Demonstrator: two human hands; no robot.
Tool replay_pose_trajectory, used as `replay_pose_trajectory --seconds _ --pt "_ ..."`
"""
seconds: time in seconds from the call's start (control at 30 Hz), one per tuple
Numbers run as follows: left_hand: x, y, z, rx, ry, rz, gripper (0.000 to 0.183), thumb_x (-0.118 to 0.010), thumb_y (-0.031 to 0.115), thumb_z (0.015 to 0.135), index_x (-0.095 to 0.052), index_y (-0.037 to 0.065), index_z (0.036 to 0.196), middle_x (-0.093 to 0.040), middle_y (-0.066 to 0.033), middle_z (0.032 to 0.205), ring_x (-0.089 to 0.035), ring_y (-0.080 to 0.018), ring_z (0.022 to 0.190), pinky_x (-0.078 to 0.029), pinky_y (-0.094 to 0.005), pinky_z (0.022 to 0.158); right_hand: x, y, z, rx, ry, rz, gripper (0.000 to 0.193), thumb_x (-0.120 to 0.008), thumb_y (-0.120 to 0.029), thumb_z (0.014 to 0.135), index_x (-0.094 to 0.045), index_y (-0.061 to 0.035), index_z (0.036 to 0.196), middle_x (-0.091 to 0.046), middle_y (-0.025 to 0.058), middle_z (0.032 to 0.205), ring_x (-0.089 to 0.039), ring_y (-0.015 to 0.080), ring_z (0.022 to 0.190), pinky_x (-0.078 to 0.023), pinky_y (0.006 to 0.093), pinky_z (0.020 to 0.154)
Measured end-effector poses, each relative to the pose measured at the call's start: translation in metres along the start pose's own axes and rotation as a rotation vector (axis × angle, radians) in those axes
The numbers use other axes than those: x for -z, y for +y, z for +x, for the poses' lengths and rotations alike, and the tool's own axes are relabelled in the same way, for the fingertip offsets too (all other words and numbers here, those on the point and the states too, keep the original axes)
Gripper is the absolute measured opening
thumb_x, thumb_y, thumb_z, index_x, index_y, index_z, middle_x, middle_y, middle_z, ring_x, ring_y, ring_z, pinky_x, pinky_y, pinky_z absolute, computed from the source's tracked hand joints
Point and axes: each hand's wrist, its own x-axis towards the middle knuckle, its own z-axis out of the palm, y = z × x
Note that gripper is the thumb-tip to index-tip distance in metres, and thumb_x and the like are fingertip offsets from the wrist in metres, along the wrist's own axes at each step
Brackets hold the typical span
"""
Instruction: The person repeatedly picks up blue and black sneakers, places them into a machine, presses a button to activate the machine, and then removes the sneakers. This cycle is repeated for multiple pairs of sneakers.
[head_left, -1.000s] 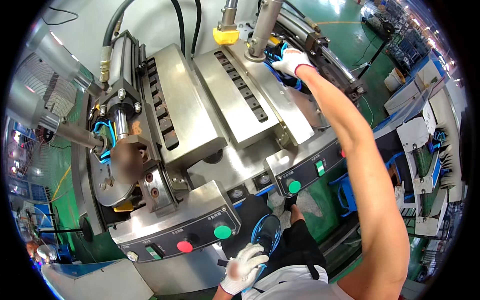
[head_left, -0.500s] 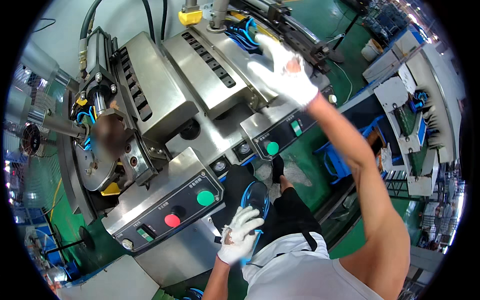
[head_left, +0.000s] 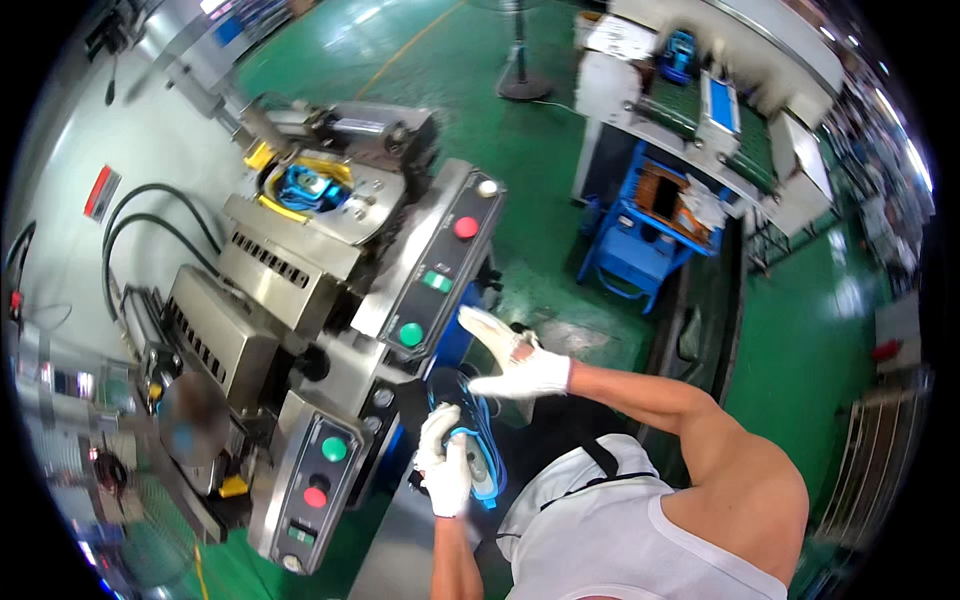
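Observation:
A dark shoe (head_left: 486, 462) with bright blue edging is in front of my body, next to the machine's front. My left hand (head_left: 444, 465), in a white glove, grips its near side with the fingers curled over it. My right hand (head_left: 518, 360), also gloved, is just beyond the shoe's far end, fingers stretched out and thumb apart, with nothing in it. Whether its thumb touches the shoe I cannot tell. Another blue shoe part (head_left: 308, 188) sits in the machine's far station, inside a yellow surround.
Two control panels, a far one (head_left: 432, 280) and a near one (head_left: 318, 490), carry green and red buttons. Slotted metal covers (head_left: 270, 258) lie between the stations. Across the green floor stand a blue cart (head_left: 630, 262) and a conveyor (head_left: 665, 115) bearing shoes.
The view has swung to the right. My right hand has come back from the machine's far station toward the shoe. My left hand now wraps round the shoe's side.

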Motion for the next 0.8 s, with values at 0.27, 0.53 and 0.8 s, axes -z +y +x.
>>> replay_pose_trajectory --seconds 0.27,0.53,0.8 --pt "-0.172 0.114 0.071 -0.493 -0.179 -0.019 0.039 -0.065 -0.012 0.087 -0.068 0.003 0.122 -0.064 -0.0179 0.137 -0.058 -0.033 0.136 -0.04 -0.047 0.12 0.052 -0.037 -0.166 -0.097 0.479 0.147 0.125 -0.093 -0.035 0.075 -0.016 0.0045 0.166 -0.021 0.0265 0.172 -0.023 0.0373 0.161 -0.023 0.0446 0.131" --pt "-0.27 0.181 0.086 -1.146 -0.556 0.001 0.067 -0.087 0.009 0.073 -0.064 0.012 0.136 -0.054 -0.0238 0.149 -0.051 -0.0524 0.137 -0.041 -0.0672 0.115 0.211 0.064 -0.167 -0.104 1.695 0.421 0.062 -0.08 -0.021 0.093 -0.056 0.0051 0.143 -0.061 0.0191 0.141 -0.056 0.0314 0.132 -0.038 0.0464 0.12" --pt "-0.157 0.028 0.038 -0.41 -0.564 0.32 0.051 -0.081 0.005 0.084 -0.067 0.004 0.132 -0.068 -0.021 0.132 -0.065 -0.0414 0.125 -0.054 -0.0474 0.104 0.499 0.3 -0.22 -0.559 1.431 -0.385 0.08 -0.074 -0.052 0.095 -0.059 0.0061 0.147 -0.065 0.0139 0.144 -0.062 0.0262 0.125 -0.044 0.0397 0.113"
